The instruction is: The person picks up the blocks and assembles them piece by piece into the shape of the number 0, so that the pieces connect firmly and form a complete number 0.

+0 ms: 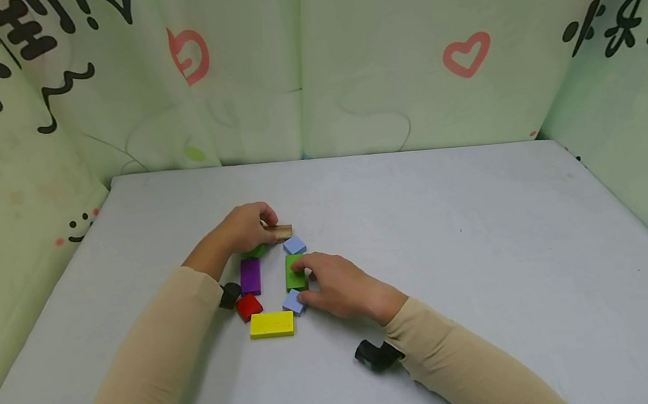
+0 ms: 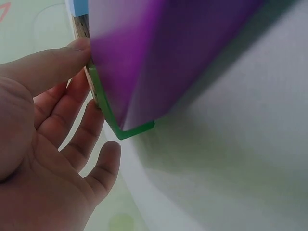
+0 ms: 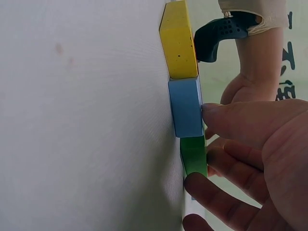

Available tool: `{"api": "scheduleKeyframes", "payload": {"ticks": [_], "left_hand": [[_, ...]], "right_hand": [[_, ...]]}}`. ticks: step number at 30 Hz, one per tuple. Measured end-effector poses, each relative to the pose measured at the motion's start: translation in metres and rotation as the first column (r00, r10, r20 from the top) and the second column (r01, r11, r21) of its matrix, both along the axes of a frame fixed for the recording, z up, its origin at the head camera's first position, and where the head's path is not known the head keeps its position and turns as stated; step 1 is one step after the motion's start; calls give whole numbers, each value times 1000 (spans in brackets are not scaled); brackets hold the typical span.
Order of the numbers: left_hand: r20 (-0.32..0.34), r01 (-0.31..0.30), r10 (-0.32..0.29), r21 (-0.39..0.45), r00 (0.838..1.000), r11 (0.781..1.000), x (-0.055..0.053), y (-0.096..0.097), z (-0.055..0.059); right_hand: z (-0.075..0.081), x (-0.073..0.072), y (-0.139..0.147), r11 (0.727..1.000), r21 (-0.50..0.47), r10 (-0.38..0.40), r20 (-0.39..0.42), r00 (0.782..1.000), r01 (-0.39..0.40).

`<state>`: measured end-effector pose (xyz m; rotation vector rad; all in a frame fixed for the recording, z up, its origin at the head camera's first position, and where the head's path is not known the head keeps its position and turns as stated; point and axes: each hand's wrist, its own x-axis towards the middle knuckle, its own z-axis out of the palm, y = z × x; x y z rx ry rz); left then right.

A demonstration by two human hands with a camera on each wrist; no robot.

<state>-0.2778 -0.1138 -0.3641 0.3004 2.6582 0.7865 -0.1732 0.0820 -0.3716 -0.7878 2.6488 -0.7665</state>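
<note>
Colored blocks form a ring on the table. At its far end, my left hand point(image 1: 243, 228) pinches a wooden block point(image 1: 283, 232) between thumb and fingers. Beside that hand lies a partly hidden green block point(image 1: 255, 251), and nearer stands a purple block point(image 1: 250, 276). My right hand point(image 1: 339, 285) is at the ring's right side. Its thumb touches the near blue block point(image 3: 186, 108), and its fingers are spread by the long green block point(image 1: 294, 275). Another blue block point(image 1: 294, 245) sits just below the wooden one.
A red block point(image 1: 248, 306) and a yellow block point(image 1: 271, 325) make up the near end of the ring. The white table point(image 1: 493, 239) extends to the right. Printed cloth point(image 1: 370, 48) hangs around its back and sides. Dark wrist cameras point(image 1: 378, 354) sit under the sleeves.
</note>
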Motion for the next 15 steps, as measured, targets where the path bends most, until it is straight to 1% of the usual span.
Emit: {"api": "scheduleKeyframes", "payload": {"ticks": [8,15], "left_hand": [[-9,8,-8,-6,1000,1000,1,0,0],[2,3,-3,-1,1000,1000,1,0,1]], "right_hand": [[-1,0,0,1000,-1,0,3,1000,0],[-1,0,0,1000,2,3,-2,1000,-3]]}}
